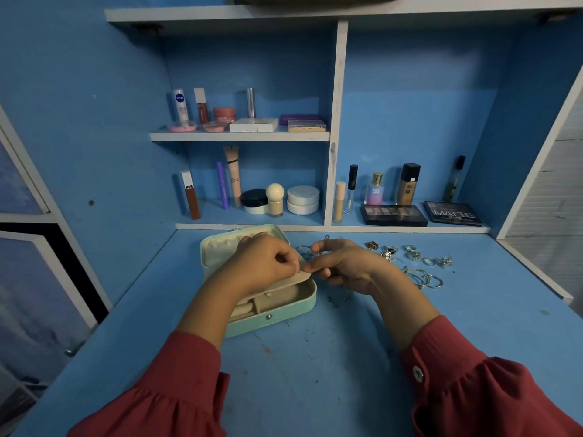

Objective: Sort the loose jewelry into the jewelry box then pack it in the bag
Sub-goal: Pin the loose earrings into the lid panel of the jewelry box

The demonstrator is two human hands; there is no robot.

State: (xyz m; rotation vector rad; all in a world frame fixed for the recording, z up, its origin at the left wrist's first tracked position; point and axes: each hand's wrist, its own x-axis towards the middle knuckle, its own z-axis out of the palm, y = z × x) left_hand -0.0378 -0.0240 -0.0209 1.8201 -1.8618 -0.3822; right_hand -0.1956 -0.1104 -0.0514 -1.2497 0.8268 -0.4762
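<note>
The mint-green jewelry box (252,298) lies open on the blue surface (315,373), its lid (227,244) tipped back toward 12 o'clock and its beige lining with a few compartments showing. The left hand (265,263) hovers over the box's middle, fingers curled, the thumb and forefinger pinching something small at the beige inner flap (293,279) — what exactly is too small to tell. The right hand (344,266) sits just at 3 o'clock of the left one, off the box's right edge, its fingers curled round a thin silver chain (310,252) that trails between the two hands.

The loose jewelry (416,263) is spread on the surface at 3 o'clock of the right hand — silver rings in a row, hoops nearer the wrist, and one gold flower-shaped piece (372,245). Both forearms wear red sleeves (176,389).

At 12 o'clock, the shelves hold cosmetics: bottles, tubes, jars, and two dark eyeshadow palettes (394,215).
</note>
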